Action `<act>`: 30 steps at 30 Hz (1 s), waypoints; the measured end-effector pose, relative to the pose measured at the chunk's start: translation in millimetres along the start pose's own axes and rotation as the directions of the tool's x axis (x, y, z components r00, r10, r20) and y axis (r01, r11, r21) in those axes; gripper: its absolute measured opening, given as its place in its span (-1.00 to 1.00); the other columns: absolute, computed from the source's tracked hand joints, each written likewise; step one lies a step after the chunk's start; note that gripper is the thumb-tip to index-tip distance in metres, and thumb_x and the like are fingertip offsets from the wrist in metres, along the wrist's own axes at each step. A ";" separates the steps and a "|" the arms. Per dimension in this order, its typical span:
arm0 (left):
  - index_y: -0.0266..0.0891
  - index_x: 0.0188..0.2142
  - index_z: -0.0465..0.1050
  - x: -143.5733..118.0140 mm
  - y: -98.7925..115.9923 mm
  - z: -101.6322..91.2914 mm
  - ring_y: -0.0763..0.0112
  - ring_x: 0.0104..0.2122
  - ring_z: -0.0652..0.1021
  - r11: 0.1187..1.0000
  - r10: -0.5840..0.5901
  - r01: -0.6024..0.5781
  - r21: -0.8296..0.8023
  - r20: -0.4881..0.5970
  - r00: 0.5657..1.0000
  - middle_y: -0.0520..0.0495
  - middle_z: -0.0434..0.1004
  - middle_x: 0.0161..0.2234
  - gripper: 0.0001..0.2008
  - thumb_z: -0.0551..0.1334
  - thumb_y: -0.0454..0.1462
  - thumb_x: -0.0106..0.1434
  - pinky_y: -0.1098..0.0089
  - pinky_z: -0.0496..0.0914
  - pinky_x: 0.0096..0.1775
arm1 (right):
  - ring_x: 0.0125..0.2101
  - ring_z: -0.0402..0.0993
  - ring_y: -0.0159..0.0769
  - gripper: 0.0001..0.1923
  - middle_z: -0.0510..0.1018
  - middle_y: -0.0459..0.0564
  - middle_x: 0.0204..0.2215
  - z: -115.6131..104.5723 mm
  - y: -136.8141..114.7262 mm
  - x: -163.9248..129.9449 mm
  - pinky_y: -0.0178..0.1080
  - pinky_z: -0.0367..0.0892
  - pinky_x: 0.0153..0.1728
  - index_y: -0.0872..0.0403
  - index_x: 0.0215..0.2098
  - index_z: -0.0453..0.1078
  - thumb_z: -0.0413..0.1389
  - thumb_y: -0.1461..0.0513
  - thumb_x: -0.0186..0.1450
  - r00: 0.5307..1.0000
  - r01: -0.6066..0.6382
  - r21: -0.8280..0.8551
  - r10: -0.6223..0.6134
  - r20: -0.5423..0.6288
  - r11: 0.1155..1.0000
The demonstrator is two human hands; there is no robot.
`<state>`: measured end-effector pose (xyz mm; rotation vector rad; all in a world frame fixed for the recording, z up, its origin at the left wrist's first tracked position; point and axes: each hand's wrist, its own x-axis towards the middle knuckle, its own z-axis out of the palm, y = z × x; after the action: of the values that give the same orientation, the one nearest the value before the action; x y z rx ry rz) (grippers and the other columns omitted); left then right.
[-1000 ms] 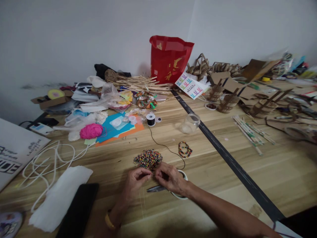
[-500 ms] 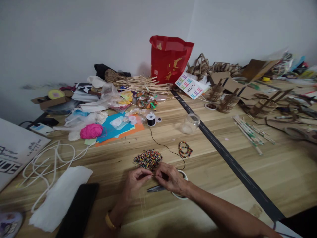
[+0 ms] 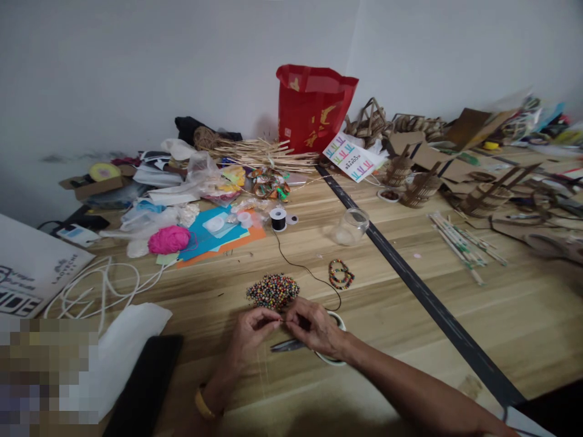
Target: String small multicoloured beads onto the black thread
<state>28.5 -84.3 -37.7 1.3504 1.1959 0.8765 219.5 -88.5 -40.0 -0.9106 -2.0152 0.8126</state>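
Observation:
Just below a pile of multicoloured beads (image 3: 273,290), both my hands meet in fine pinches. My left hand (image 3: 252,331) has thumb and forefinger closed on what looks like a tiny reddish bead, mostly covered by the fingertips. Facing it, my right hand (image 3: 316,328) pinches the end of a thin black cord (image 3: 298,265). That cord curves back to a spool (image 3: 277,220) of black cord. Under my right hand lie scissors (image 3: 288,345), dark blades pointing left, the pale handles partly hidden. Two beaded bracelets (image 3: 340,275) rest beyond my right hand.
A clear glass jar (image 3: 352,227) stands past the bracelets. Pink yarn (image 3: 169,241), coloured paper (image 3: 214,233) and plastic bags fill the left back. A red bag (image 3: 314,109) stands against the wall. Small woven baskets (image 3: 419,185) and a bundle of sticks (image 3: 458,246) lie right. A black phone-like slab (image 3: 144,385) is near left.
Hands, cord and beads stay almost in place, with the fingertips still together. The view has shifted very slightly. A pixelated patch now covers the lower left corner.

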 end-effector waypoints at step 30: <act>-0.29 -0.47 0.53 0.5 -1.3 -0.3 0.27 -0.41 0.59 1.000 -0.003 0.003 0.007 -0.027 1.000 -0.11 0.64 -0.46 -0.87 0.33 -0.26 -0.04 0.35 0.47 -0.31 | -0.54 0.25 -0.45 -0.94 0.36 -0.14 -0.53 1.2 1.5 -2.0 -0.40 0.15 -0.50 0.10 -0.40 0.29 0.03 0.35 0.22 0.998 -0.068 0.015 0.068 0.010 0.998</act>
<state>28.1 -83.9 -39.0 1.3462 1.2227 0.8915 219.9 -89.6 -42.5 -0.9730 -1.9925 0.8700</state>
